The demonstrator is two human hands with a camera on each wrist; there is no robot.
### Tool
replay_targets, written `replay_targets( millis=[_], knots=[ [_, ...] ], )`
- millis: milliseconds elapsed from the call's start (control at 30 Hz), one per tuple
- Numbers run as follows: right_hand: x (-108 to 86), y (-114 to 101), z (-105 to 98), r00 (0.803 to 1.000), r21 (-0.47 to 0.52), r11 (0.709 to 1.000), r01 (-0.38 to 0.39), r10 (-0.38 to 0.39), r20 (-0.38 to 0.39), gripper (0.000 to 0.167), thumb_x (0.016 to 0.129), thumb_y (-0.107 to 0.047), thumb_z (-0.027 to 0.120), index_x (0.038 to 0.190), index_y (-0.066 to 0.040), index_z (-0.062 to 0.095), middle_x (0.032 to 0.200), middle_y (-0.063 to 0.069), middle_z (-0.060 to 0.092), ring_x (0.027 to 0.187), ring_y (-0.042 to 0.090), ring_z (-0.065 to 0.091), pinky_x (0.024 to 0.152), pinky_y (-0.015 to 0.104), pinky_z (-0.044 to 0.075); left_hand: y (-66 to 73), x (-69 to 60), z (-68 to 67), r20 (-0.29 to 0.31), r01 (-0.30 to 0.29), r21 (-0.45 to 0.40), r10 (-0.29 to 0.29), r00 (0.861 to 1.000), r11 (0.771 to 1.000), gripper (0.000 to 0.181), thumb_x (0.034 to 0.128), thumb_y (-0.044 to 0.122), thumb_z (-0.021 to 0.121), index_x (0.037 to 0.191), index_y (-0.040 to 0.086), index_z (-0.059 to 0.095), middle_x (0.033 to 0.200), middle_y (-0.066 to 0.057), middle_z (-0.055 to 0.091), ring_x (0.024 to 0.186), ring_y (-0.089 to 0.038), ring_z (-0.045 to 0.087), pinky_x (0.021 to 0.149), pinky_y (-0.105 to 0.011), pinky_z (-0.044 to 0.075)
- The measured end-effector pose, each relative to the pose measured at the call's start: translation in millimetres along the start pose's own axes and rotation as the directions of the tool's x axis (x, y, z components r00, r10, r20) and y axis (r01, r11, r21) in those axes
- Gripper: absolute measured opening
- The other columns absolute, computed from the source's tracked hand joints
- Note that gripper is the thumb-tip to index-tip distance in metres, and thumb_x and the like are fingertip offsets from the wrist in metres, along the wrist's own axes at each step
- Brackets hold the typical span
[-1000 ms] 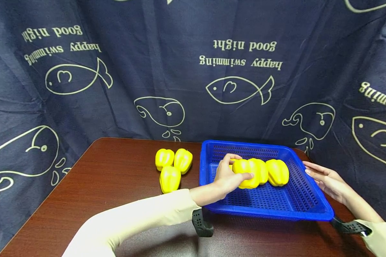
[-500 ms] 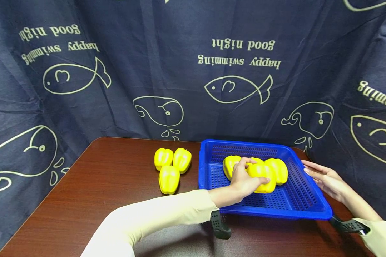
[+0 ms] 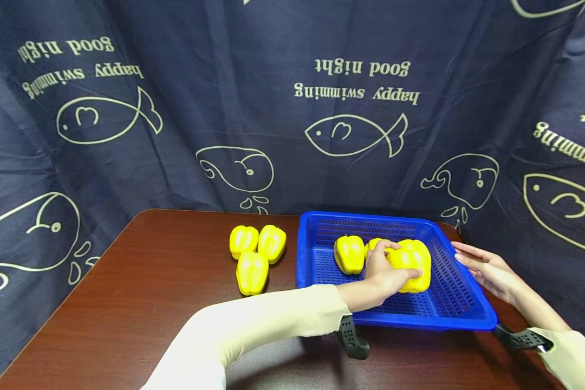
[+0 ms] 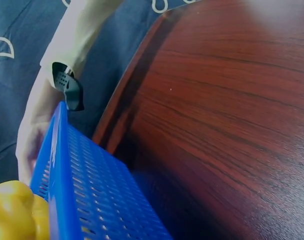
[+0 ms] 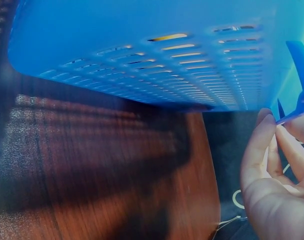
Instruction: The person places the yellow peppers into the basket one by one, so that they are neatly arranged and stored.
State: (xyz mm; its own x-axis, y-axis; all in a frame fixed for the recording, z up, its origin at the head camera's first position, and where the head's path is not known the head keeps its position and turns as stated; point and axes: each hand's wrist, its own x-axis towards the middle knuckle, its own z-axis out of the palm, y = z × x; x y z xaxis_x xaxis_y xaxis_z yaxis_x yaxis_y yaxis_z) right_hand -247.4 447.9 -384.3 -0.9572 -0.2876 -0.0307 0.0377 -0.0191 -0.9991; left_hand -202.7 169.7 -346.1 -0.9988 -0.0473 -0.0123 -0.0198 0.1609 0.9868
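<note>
One pepper: gripped by left hand, shifted rightward across the basket; apparently not set down.
Right hand: pinching basket rim.

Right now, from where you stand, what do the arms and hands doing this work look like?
They are a person's. The left hand and right hand show no gloves. The left sleeve and right sleeve are long and pale cream. Near the wrists are a left strap and a right strap, both dark, with small holes.
</note>
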Motion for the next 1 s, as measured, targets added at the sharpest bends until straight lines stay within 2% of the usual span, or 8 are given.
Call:
replay_targets(
  millis=[200, 467, 667, 900, 1000],
  knots=[
    [3.8, -0.1, 1.1, 1.000, 0.016, 1.000, 0.012, -0.012, 0.020, 0.039, 0.100, -0.002, 0.043, 0.114, -0.031, 0.066, 0.107, -0.014, 0.070, 0.092, 0.008, 0.070, 0.074, 0.023, 0.057, -1.8, 4.7, 14.7, -0.006, 0.020, 0.001, -0.020, 1.000, 1.000, 0.048, 0.0568, 0.008, 0.087, 0.089, 0.024, 0.055, 0.093, 0.004, 0.049, 0.084, -0.011, 0.050, 0.066, -0.021, 0.045],
    [7.3, -1.6, 1.9, 0.999, 0.018, 1.000, 0.015, -0.016, 0.030, 0.040, 0.100, -0.002, 0.043, 0.115, -0.031, 0.066, 0.108, -0.014, 0.070, 0.093, 0.008, 0.070, 0.075, 0.022, 0.057, -3.5, 14.7, 28.7, 0.033, 0.088, 0.041, -0.090, 0.995, 0.995, 0.045, 0.0569, 0.007, 0.086, 0.086, 0.024, 0.056, 0.089, 0.000, 0.051, 0.085, -0.014, 0.049, 0.069, -0.023, 0.043],
    [8.4, -3.3, 2.1, 0.999, 0.027, 0.999, 0.025, -0.026, 0.041, 0.039, 0.100, -0.001, 0.043, 0.116, -0.029, 0.066, 0.109, -0.013, 0.070, 0.093, 0.007, 0.069, 0.075, 0.022, 0.057, -2.7, 17.8, 38.5, 0.039, 0.127, 0.051, -0.129, 0.991, 0.991, 0.045, 0.0551, 0.006, 0.086, 0.085, 0.022, 0.057, 0.085, -0.001, 0.050, 0.080, -0.014, 0.048, 0.067, -0.024, 0.042],
    [6.5, -3.5, 3.1, 1.000, -0.004, 1.000, 0.008, -0.008, 0.009, 0.037, 0.099, -0.004, 0.046, 0.112, -0.032, 0.066, 0.107, -0.015, 0.070, 0.092, 0.006, 0.069, 0.075, 0.021, 0.057, -4.4, 21.4, 45.9, 0.122, 0.211, 0.072, -0.219, 0.968, 0.975, 0.043, 0.0580, 0.003, 0.084, 0.089, 0.016, 0.058, 0.090, -0.004, 0.054, 0.080, -0.018, 0.051, 0.063, -0.032, 0.051],
    [5.6, -3.3, 3.9, 1.000, -0.006, 1.000, 0.011, -0.011, 0.007, 0.036, 0.099, -0.003, 0.046, 0.112, -0.031, 0.066, 0.107, -0.015, 0.070, 0.092, 0.006, 0.069, 0.075, 0.021, 0.057, -5.9, 21.6, 48.9, 0.124, 0.225, 0.083, -0.234, 0.964, 0.971, 0.043, 0.0583, 0.002, 0.084, 0.089, 0.015, 0.057, 0.090, -0.005, 0.053, 0.080, -0.018, 0.051, 0.063, -0.032, 0.052]
  ],
)
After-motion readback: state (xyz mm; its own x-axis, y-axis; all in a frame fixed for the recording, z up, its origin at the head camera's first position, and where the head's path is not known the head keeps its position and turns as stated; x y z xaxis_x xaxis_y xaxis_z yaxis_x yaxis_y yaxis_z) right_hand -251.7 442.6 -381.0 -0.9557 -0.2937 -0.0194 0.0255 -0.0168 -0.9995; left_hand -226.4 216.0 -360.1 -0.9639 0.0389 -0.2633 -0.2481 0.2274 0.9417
